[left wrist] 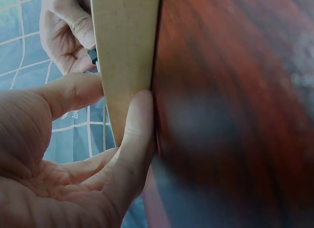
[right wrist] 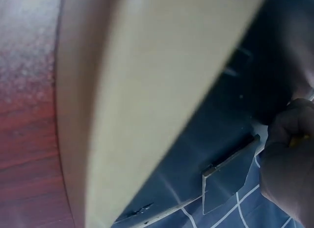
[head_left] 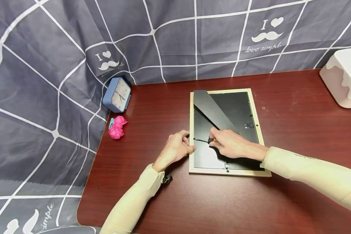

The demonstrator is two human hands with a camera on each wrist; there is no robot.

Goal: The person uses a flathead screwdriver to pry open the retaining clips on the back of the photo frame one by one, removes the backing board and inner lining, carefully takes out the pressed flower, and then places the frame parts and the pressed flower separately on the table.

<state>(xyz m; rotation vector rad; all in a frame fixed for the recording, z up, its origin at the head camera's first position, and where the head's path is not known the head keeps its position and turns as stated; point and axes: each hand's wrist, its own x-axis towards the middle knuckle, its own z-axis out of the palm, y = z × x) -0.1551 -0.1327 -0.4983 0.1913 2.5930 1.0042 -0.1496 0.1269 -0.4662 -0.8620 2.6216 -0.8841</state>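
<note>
Pale sleeves (head_left: 136,200), left fingers (head_left: 190,149) round frame (head_left: 191,120), right fingers (head_left: 214,131) round screwdriver (head_left: 210,141) beside stand (head_left: 213,112), clock (head_left: 120,95) farther left.

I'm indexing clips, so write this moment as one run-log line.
left hand: holds picture frame by left edge | right hand: grips screwdriver-like tool, tip near that edge | frame: back up on table

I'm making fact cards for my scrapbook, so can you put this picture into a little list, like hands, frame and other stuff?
Left hand: pinches the edge of the frame
Right hand: holds a thin tool, its tip by the frame's inner left edge
Frame: lies back side up on the table
Dark flap: slants across the frame's back
Left end of table: blue clock, pink yarn
Far right: white box
</note>
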